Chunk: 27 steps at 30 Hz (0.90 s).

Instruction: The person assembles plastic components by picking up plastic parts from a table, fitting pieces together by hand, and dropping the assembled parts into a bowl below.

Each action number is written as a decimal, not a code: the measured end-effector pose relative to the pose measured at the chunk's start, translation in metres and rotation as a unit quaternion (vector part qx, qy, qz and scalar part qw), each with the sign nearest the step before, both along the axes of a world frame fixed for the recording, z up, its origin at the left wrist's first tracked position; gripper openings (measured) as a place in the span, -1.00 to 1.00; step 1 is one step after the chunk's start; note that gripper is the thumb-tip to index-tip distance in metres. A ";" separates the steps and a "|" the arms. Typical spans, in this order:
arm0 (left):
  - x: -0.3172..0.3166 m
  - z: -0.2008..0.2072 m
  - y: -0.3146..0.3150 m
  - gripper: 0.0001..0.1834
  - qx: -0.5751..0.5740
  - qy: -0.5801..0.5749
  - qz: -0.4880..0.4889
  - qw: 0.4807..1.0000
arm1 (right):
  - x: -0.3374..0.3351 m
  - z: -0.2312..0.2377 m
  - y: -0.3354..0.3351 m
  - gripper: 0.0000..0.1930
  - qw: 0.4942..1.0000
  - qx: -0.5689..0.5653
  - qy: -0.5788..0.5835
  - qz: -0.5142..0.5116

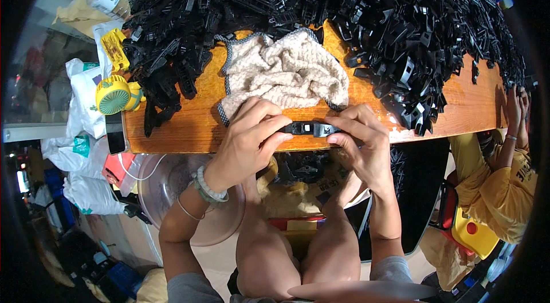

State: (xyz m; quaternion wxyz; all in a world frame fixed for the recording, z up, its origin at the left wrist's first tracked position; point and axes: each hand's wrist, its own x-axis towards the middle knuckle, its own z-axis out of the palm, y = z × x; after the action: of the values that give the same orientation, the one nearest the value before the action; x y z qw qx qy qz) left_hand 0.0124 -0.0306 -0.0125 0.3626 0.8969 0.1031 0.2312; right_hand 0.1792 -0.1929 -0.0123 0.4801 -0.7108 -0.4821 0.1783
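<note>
Right in front of me, the left hand (249, 139) and the right hand (366, 142) are holding a small black part (309, 128) between them, level at the near edge of the table (192, 138). The left grip is clamping one end between thumb and finger; the right grip is pinching the other end likewise. I cannot tell whether the part is touching the wood. Just beyond it, a rumpled beige cloth (286, 68) is lying, with a heap of black pieces (412, 28) spreading behind and around. A yellow fan (117, 95) is standing leftward; a co-worker (503, 191) is reaching in at right.
</note>
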 end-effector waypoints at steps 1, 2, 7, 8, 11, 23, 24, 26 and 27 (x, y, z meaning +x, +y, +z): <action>0.001 0.000 0.001 -0.79 0.001 -0.001 0.001 1.000 | 0.001 -0.001 0.002 -0.70 1.000 0.003 -0.025 0.008; 0.002 -0.001 0.001 -0.79 -0.002 -0.003 0.002 1.000 | 0.002 -0.001 0.003 -0.70 0.999 0.005 -0.050 0.015; 0.004 -0.004 0.004 -0.81 -0.007 -0.014 -0.012 1.000 | 0.005 -0.006 0.004 -0.71 0.997 0.021 -0.071 0.024; 0.005 -0.005 0.003 -0.79 -0.002 -0.027 -0.006 1.000 | 0.005 -0.008 0.002 -0.72 0.999 0.037 -0.035 0.008; 0.007 -0.005 -0.001 -0.76 0.011 -0.041 0.002 0.999 | 0.004 -0.012 0.001 -0.75 0.998 0.047 -0.035 -0.009; 0.006 -0.007 -0.001 -0.79 0.028 -0.046 -0.008 0.999 | 0.005 -0.004 -0.006 -0.76 0.996 0.026 -0.089 -0.019; 0.006 -0.007 -0.001 -0.79 0.029 -0.042 -0.007 0.999 | 0.005 -0.004 -0.008 -0.76 0.996 0.024 -0.088 -0.017; 0.006 -0.008 -0.001 -0.79 0.029 -0.039 -0.009 0.999 | 0.005 -0.003 -0.010 -0.76 0.996 0.014 -0.091 0.005; 0.007 -0.007 0.000 -0.79 0.032 -0.036 -0.013 0.999 | 0.004 -0.003 -0.007 -0.75 0.995 0.022 -0.093 0.004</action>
State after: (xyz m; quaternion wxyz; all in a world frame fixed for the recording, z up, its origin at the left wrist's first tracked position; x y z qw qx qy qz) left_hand 0.0193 -0.0310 -0.0194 0.3404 0.9005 0.0709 0.2613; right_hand 0.1827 -0.2002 -0.0156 0.4476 -0.7117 -0.5315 0.1032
